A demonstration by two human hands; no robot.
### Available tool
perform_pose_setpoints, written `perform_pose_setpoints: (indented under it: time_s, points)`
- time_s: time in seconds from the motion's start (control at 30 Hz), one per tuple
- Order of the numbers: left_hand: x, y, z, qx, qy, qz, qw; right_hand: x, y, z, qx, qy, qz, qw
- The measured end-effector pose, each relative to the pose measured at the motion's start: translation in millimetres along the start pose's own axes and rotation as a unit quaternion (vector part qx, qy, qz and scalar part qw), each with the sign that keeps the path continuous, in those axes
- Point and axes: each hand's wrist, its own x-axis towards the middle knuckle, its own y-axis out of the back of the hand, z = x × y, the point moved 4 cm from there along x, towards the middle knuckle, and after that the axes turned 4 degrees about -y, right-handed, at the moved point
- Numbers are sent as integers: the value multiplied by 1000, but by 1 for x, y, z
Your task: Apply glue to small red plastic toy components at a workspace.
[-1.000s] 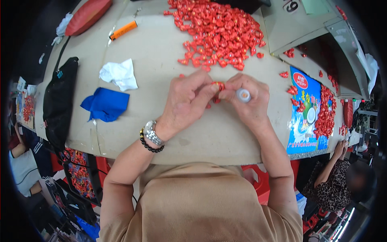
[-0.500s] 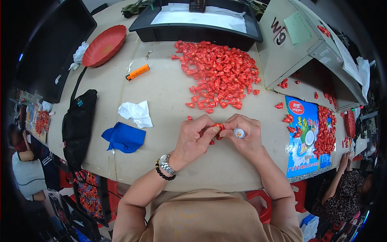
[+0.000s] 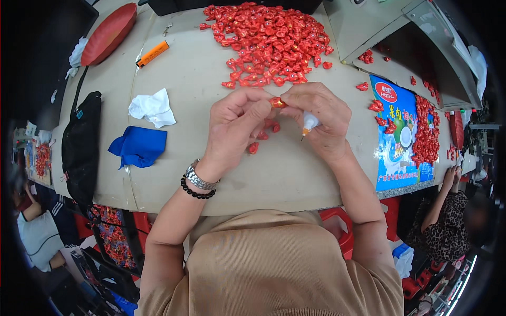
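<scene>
A small red plastic piece (image 3: 277,102) with a gold marking is pinched between the fingertips of both hands, above the near part of the table. My left hand (image 3: 234,124) closes on it with thumb and forefinger. The thumb and forefinger of my right hand (image 3: 321,118) meet its other end. Tucked into the right palm is a small white bottle (image 3: 310,121) with a thin needle tip, angled down toward me. Several loose red pieces (image 3: 263,134) lie under and beside my left hand. Beyond both hands spreads a large heap of similar red pieces (image 3: 274,42).
Left lie a blue cloth (image 3: 139,147), white tissue (image 3: 153,108), orange cylinder (image 3: 153,53), black pouch (image 3: 81,147) and red bowl (image 3: 109,34). More red pieces cover a blue printed sheet (image 3: 392,158) at right, before an open-fronted box (image 3: 379,31). A black tray (image 3: 232,4) stands behind.
The view has tipped toward my body, so the table sits higher in the picture. In my right hand the bottle has turned, showing its needle tip. The held piece shows more plainly.
</scene>
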Motion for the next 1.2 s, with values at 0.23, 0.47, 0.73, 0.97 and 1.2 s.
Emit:
perform_pose_setpoints:
  time_s: [0.23,0.47,0.73,0.97,1.2]
  points:
    - [-4,-3,8,36,-24,1,999,-6,-1,6,150,-196,11,969]
    - [-4,-4,9,91,-37,-25,995,-13,-6,16,291,-372,-41,881]
    - [-4,-3,7,143,-88,-31,985,-13,-9,14,320,-364,-58,873]
    - [-3,-2,8,167,-133,-46,976,-11,-7,12,310,-323,-57,892]
    - [-4,-9,12,156,-77,-22,985,-7,0,13,268,-313,-59,909]
